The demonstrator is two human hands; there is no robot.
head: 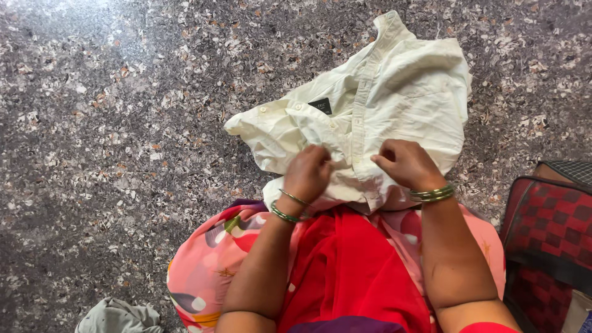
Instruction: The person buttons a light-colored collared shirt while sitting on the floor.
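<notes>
A cream white button-up shirt (394, 92) lies rumpled on the speckled stone floor in front of my lap, its collar and dark label facing up. My left hand (306, 174) pinches the shirt's front placket near its lower edge, fingers closed on the cloth. My right hand (404, 163) grips the same fabric a little to the right, thumb pressed against the button strip. Both wrists wear green and gold bangles. The shirt's bottom hem rests over my knees.
I sit on a grey speckled stone floor (111, 123). My lap is covered by pink floral and red cloth (345, 265). A red and black checked bag (546, 240) stands at the right. A crumpled grey-green cloth (117, 317) lies at the bottom left.
</notes>
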